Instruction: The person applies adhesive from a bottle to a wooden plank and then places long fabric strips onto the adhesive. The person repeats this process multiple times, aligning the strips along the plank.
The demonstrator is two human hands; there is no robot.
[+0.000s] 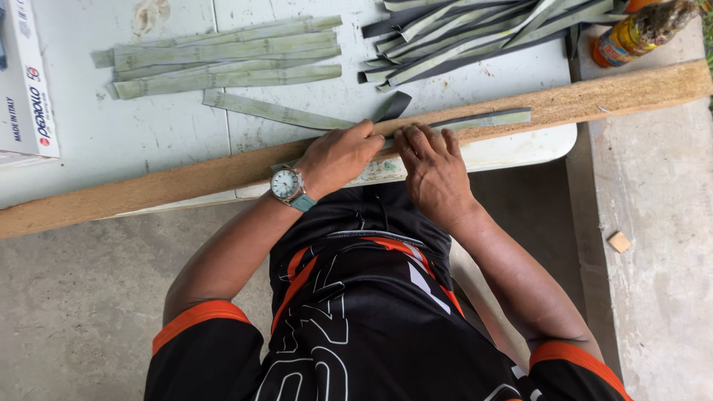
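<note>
Green strip (475,119) under both hands (386,160), on plank (148,186)

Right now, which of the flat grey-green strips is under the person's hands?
The single long grey-green strip lying along the wooden plank. Left hand and right hand press it; the other strips lie in piles farther up the table.

The wooden plank (223,174) looks raw and rough, pale brown. The strips (223,59) on the far left are matt grey-green, leaf-like; the pile (460,33) on the far right shows darker faces. The desk (148,134) is white plastic, scuffed and stained. The floor (653,223) is rough concrete.
</note>
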